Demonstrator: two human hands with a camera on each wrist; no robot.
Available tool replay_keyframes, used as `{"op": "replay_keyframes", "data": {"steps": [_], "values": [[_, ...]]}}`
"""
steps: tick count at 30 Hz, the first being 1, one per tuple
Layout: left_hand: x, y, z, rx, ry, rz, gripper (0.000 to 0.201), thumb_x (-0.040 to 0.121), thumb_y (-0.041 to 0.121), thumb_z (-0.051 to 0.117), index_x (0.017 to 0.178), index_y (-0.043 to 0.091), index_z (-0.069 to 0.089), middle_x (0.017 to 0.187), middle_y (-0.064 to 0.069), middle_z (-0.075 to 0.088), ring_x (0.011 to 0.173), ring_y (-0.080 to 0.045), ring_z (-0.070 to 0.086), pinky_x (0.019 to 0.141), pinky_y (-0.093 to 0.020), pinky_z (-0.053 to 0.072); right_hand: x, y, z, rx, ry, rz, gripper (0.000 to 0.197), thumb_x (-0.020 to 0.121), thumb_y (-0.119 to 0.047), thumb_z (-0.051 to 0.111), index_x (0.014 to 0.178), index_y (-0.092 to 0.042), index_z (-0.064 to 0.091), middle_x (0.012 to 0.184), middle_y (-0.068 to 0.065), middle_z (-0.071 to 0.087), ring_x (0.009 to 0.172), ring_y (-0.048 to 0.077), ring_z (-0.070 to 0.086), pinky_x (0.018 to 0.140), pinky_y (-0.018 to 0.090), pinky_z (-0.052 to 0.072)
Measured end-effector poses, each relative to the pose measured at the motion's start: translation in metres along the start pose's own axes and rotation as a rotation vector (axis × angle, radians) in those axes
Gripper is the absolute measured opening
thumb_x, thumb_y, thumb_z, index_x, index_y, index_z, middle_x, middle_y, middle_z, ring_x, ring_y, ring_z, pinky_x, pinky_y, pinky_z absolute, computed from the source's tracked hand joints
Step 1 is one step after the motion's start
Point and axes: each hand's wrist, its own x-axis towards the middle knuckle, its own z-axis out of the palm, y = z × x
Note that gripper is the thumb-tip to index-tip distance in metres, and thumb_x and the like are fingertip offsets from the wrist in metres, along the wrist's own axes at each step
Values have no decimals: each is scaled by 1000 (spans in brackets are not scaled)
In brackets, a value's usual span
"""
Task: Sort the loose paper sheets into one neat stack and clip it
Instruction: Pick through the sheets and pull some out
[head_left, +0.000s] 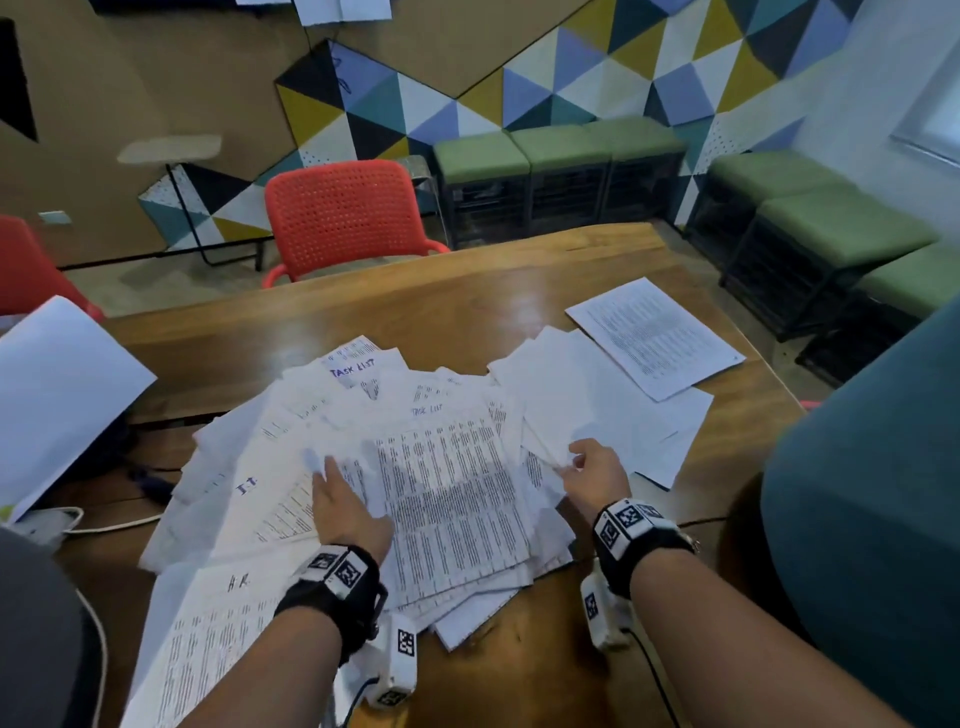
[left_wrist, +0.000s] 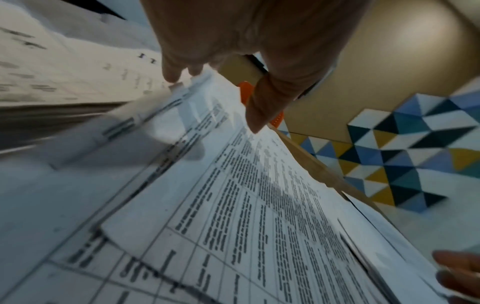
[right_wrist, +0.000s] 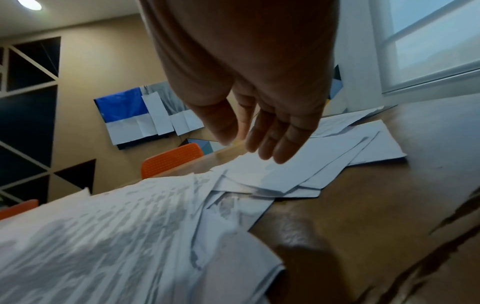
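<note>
Loose paper sheets fanned across the tabletop's near half, under both hands.
Left hand flat, fingers straight, on the fan's left part; right hand at blank sheets on its right, pinch or not unclear. Spread runs left–right; one printed sheet apart toward far right corner.

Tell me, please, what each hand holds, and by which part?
The right hand seems to pinch a blank white paper sheet by its near corner; the left hand rests flat on printed sheets.

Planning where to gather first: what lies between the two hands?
In the head view, a densely printed sheet atop the pile lies between the left hand and right hand.
</note>
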Motion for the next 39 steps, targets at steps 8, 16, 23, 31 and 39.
{"op": "replay_keyframes", "data": {"steps": [8, 16, 23, 31, 39], "values": [[0, 47, 45, 471, -329, 226, 107, 81, 35, 71, 147, 45, -14, 155, 5, -32, 144, -30, -24, 110, -67, 3, 58, 15, -30, -192, 155, 227, 55, 87, -18, 58, 140, -15, 44, 138, 19, 37, 124, 39, 42, 98, 47, 43], [16, 38, 82, 628, -489, 160, 107, 82, 32, 72, 145, 52, -13, 147, 7, -44, 142, -38, -25, 103, -76, 13, 116, 41, -43, -246, 206, 432, 69, 83, -23, 62, 143, -22, 30, 151, 13, 16, 132, 40, 30, 107, 50, 34], [17, 37, 90, 644, -462, 147, 108, 84, 28, 71, 144, 51, -15, 149, 6, -42, 142, -37, -26, 103, -75, 19, 137, 46, -34, -220, 210, 571, 94, 79, -16, 63, 149, -35, 4, 147, 15, 14, 121, 42, 37, 101, 51, 36], [17, 38, 89, 636, -477, 152, 109, 82, 28, 72, 144, 51, -15, 150, 5, -41, 142, -38, -25, 104, -74, 19, 118, 34, -29, -423, 96, 460, 81, 82, -22, 58, 149, -34, 14, 149, 17, 15, 132, 40, 27, 107, 52, 28], [17, 36, 87, 600, -473, 170, 109, 81, 23, 74, 145, 51, -9, 150, 7, -40, 142, -37, -26, 103, -75, 15, 64, 7, 16, -661, -181, -183, 70, 76, -50, 60, 136, -31, 30, 133, 6, 37, 120, 34, 40, 94, 50, 39]]}}
